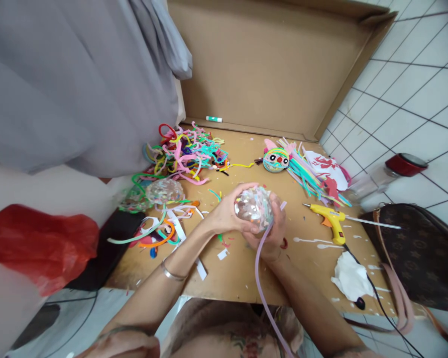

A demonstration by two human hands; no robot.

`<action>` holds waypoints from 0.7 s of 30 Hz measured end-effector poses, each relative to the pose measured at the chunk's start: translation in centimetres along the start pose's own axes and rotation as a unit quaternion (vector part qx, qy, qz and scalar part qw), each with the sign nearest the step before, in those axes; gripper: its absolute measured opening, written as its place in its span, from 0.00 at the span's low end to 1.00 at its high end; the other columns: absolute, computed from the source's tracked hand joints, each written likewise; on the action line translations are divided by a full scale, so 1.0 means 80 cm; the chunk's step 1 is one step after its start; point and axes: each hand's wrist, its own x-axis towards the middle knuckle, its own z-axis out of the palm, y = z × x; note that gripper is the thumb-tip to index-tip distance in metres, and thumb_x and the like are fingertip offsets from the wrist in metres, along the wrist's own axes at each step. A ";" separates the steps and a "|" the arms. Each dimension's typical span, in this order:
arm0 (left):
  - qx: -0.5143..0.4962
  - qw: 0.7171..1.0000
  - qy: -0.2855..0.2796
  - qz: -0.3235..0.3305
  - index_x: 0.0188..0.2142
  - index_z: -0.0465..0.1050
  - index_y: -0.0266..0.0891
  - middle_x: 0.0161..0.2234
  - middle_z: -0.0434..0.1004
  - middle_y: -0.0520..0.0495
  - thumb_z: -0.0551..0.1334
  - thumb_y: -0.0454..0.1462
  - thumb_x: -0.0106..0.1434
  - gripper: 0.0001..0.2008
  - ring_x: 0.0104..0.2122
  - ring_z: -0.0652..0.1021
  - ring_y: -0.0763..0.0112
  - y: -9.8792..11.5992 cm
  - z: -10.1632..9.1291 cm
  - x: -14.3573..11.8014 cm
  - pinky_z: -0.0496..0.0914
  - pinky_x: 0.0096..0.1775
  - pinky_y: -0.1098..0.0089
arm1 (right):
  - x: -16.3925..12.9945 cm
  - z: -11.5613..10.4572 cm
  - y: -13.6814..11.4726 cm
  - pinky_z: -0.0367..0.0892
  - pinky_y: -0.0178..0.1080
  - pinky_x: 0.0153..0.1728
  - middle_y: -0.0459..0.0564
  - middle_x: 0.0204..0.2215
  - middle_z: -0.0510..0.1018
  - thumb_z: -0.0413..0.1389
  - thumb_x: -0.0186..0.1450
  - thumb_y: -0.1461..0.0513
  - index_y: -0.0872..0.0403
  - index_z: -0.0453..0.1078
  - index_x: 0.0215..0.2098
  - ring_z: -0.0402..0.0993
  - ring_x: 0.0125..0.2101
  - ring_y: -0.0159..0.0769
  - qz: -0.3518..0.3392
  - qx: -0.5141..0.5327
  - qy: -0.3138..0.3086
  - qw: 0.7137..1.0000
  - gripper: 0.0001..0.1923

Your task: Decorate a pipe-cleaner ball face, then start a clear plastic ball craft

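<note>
Lilac strip trails toward 6 o'clock from clear speckled ball; left hand at 9, right hand at 5, both clamped on ball above table.

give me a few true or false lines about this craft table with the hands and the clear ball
1. Both hands, the left hand and the right hand, hold the clear ball. True.
2. The yellow glue gun is in the right hand. False: it lies on the cardboard surface, to the right of the hands.
3. A pale purple strip hangs from the ball toward the person. True.
4. The ball with a painted face sits inside the brown bag. False: it lies on the cardboard, beside a bundle of coloured strips.
5. The tangle of pipe cleaners lies to the left of the hands, further back. True.
</note>
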 end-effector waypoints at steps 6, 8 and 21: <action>-0.070 0.996 -0.046 0.027 0.61 0.69 0.40 0.63 0.69 0.36 0.79 0.51 0.40 0.50 0.61 0.71 0.44 -0.010 -0.009 -0.002 0.65 0.62 0.56 | 0.003 -0.006 -0.003 0.71 0.64 0.57 0.61 0.58 0.73 0.65 0.59 0.45 0.47 0.54 0.69 0.72 0.59 0.61 -0.004 0.012 0.004 1.000 0.46; -0.104 0.992 -0.061 0.030 0.62 0.69 0.41 0.63 0.68 0.37 0.77 0.50 0.45 0.46 0.62 0.71 0.45 -0.014 -0.011 -0.002 0.66 0.61 0.56 | 0.007 -0.008 -0.003 0.72 0.65 0.56 0.62 0.58 0.73 0.65 0.60 0.47 0.50 0.53 0.70 0.71 0.60 0.60 -0.034 0.015 0.003 0.999 0.46; -0.148 0.984 -0.097 0.006 0.65 0.66 0.44 0.66 0.64 0.35 0.80 0.53 0.37 0.56 0.64 0.67 0.40 -0.026 -0.029 0.004 0.66 0.61 0.54 | 0.003 -0.010 -0.004 0.72 0.61 0.58 0.61 0.62 0.69 0.60 0.64 0.46 0.51 0.47 0.72 0.69 0.62 0.55 -0.019 0.031 -0.045 0.998 0.46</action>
